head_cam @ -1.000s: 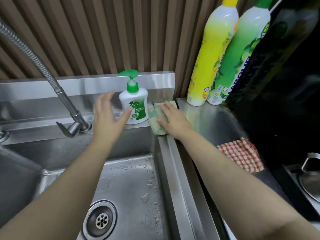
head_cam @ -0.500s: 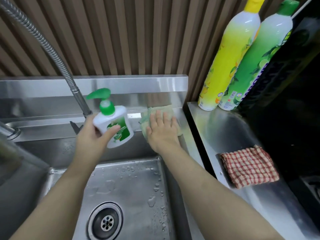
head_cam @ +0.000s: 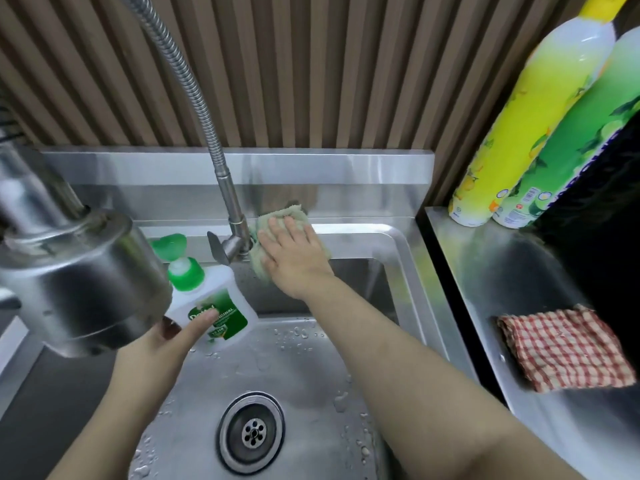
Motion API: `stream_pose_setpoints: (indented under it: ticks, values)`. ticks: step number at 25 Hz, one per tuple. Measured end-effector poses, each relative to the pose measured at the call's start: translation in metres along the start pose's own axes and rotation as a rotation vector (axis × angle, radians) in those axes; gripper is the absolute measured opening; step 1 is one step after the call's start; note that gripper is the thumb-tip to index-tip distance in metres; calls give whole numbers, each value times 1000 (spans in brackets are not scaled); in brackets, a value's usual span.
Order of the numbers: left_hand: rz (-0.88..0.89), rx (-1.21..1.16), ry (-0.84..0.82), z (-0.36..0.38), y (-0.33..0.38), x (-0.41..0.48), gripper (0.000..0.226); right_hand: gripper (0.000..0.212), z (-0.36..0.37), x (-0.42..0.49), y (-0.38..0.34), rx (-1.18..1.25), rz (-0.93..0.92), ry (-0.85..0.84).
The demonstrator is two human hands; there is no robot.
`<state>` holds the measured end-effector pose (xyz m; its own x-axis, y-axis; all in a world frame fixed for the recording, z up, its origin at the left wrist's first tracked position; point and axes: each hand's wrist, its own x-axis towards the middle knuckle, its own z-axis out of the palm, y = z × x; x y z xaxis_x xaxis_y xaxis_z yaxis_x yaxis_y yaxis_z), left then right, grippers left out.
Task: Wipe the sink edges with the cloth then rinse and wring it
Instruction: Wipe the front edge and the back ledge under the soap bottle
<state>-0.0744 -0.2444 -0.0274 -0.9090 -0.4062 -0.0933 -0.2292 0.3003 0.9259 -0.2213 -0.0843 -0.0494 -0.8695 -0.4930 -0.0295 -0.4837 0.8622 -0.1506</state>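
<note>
The right hand (head_cam: pixel 294 256) lies flat with straight fingers on a pale green cloth (head_cam: pixel 277 233), pressing it against the back ledge of the steel sink (head_cam: pixel 398 237). Just left of that hand stands the base of the flexible faucet (head_cam: pixel 232 237), touching the cloth's edge. Nearer and to the left, the left hand (head_cam: pixel 166 341) holds a Dettol pump bottle (head_cam: pixel 207 299) over the basin, thumb across its label. Below both hands sits the drain (head_cam: pixel 254 433), ringed by water droplets. Right of the right forearm, a red checked cloth (head_cam: pixel 561 348) lies on the counter, with a yellow bottle (head_cam: pixel 526 112) and a green bottle (head_cam: pixel 571 147) beyond.
</note>
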Motion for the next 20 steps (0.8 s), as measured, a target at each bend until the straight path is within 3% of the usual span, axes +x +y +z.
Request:
stream_pose_setpoints:
  ticks: [2,6,14,16,20]
  values:
    - [28,-53,-28,7,3,-5,27,49,-6,-13,20,21,-89,-36]
    - [113,-45,-67,16,6,-4,40,53,-6,-36,44,46,-82,-46]
    - [121,-82,-6,14,-3,-9,34,70,1,2,10,-22,-108,32]
    - [119,-95,-16,19,-1,-9,32,67,2,-12,31,-28,-47,60]
    - [123,-113,-80,37,11,-12,33,74,-13,-55,97,-93,275,-19]
